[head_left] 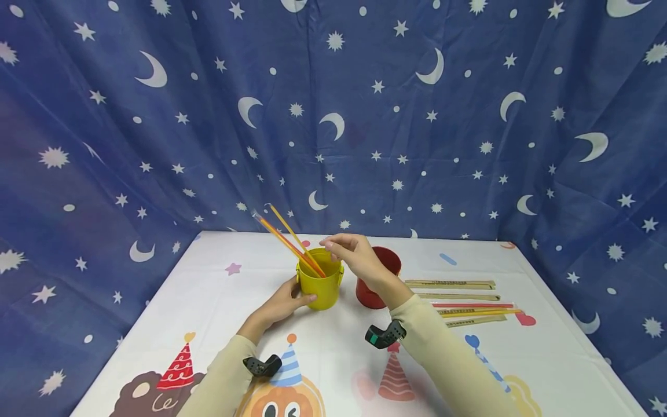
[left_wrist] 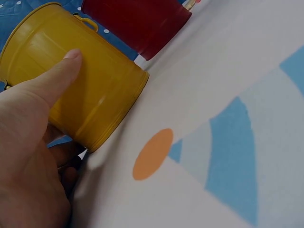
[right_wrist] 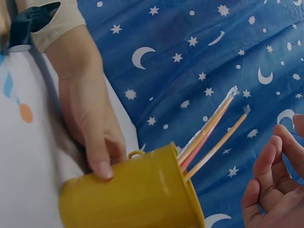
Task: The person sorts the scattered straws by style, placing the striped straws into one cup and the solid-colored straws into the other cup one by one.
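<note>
A small yellow bucket (head_left: 322, 294) stands upright on the table, and my left hand (head_left: 283, 300) holds it from the left. In the left wrist view the thumb (left_wrist: 61, 78) lies along the bucket's wall while the other fingers go behind it. Several orange and reddish straws (head_left: 288, 242), at least some in clear wrappers, lean out of the bucket to the left. Above the bucket's right rim hovers my right hand (head_left: 359, 260), apart from the straws, its fingers loosely bent and holding nothing. A red bucket (head_left: 369, 296) stands just right of the yellow one, partly hidden by my right hand and wrist.
Right of the red bucket lie several paper-wrapped straws (head_left: 458, 296), with a red straw (head_left: 474, 305) and a yellow straw (head_left: 500, 312) among them. The white tablecloth (head_left: 208, 289) has printed party figures. A blue curtain (head_left: 333, 116) with moons and stars hangs behind.
</note>
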A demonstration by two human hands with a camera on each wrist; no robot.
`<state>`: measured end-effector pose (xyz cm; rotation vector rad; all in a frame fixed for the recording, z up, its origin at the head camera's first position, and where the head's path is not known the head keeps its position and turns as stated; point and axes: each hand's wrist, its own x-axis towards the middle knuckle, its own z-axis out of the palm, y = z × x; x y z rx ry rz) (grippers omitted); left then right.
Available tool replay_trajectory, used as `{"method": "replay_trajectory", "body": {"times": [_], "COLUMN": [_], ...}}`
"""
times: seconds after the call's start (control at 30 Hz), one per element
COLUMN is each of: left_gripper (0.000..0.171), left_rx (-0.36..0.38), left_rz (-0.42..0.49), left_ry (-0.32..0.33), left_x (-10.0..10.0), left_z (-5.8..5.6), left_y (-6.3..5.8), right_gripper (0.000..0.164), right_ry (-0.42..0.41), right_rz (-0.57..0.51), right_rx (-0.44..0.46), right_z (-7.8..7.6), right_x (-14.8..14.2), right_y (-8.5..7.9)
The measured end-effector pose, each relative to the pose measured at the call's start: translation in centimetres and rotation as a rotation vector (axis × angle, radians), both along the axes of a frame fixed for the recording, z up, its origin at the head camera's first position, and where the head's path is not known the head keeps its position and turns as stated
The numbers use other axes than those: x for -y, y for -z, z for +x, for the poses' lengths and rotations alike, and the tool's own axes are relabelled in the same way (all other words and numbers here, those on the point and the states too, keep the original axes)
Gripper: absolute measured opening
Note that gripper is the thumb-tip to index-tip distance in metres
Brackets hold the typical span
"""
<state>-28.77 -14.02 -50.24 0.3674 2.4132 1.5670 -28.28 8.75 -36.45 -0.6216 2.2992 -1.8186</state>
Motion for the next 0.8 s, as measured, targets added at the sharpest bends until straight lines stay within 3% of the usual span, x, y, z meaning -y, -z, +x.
{"method": "replay_trajectory", "body": {"times": [0.3,0.8], "left_gripper": [0.092,0.095], "left_rx": [-0.002,0.001], "left_rz": [0.012,0.001], "left_ry": [0.003,-0.005], "left_x": [0.0,0.0], "left_z": [0.2,0.2], "left_y": [-0.4,-0.2], "right_gripper": [0.033,0.032], "right_ry": [0.009,0.112], "right_rz": [-0.004,-0.006], "right_rx": [-0.057,-0.081], "right_z": [0.7,2.0], "right_x": [-2.8,-9.4], "right_y": [1.9,3.1]}}
